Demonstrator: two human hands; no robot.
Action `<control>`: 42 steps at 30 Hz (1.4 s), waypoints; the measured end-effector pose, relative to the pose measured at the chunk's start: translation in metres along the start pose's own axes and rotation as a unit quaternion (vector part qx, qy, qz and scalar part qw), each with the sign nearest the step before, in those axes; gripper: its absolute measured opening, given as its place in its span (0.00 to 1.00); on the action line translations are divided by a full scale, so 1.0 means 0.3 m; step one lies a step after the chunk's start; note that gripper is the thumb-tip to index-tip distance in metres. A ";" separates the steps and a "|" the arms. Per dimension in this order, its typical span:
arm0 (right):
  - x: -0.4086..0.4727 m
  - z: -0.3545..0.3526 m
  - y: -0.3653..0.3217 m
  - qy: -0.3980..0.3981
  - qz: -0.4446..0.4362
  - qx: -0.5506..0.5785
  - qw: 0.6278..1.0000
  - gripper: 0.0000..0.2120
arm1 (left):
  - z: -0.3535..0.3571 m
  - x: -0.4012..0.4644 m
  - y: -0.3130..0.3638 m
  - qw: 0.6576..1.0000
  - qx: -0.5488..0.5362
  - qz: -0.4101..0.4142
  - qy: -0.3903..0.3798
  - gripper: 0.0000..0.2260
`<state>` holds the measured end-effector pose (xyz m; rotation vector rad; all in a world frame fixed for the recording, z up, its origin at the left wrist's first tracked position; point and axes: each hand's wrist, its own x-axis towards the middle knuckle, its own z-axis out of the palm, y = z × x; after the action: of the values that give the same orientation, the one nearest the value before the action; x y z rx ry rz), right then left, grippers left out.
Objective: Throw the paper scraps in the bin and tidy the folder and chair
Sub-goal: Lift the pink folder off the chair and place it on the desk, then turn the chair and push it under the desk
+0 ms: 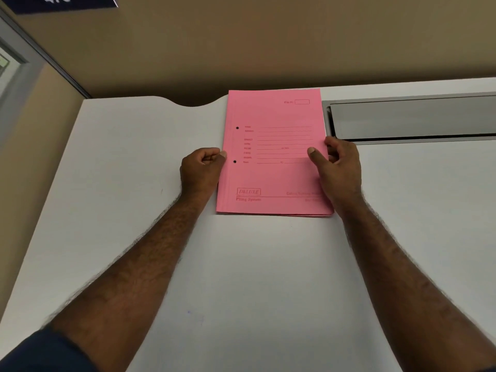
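A closed pink folder (273, 178) lies flat on the white desk (134, 210), its top edge at the desk's far edge. My left hand (201, 170) is curled against the folder's left edge, thumb and fingertips pinching it. My right hand (338, 167) holds the right edge, with the thumb pressed on the cover and the fingers curled under or beside the edge. No paper scraps, bin or chair are in view.
A metal cable tray lid (410, 119) is set into the desk just right of the folder. A tan partition wall (241, 44) rises behind the desk. A curved notch (193, 103) cuts the desk's far edge left of the folder.
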<state>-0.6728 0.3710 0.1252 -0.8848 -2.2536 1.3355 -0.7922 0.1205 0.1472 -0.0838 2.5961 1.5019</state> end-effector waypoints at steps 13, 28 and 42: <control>-0.242 -0.126 0.023 -0.005 0.093 0.113 0.989 0.27 | -0.149 -0.231 -0.154 0.999 -0.026 -0.025 -0.015 0.14; -0.914 -0.274 0.025 -0.097 0.034 -0.062 0.993 0.29 | -0.313 -0.844 -0.319 0.993 0.038 0.098 -0.045 0.17; -1.360 -0.445 0.073 -0.091 0.082 -0.038 0.992 0.19 | -0.340 -1.304 -0.353 0.987 -0.008 0.137 -0.078 0.15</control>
<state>-0.2871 0.1867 0.1694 -1.0313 -2.4288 1.4648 -0.4026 -0.0294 0.1649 0.3887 2.5484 1.5417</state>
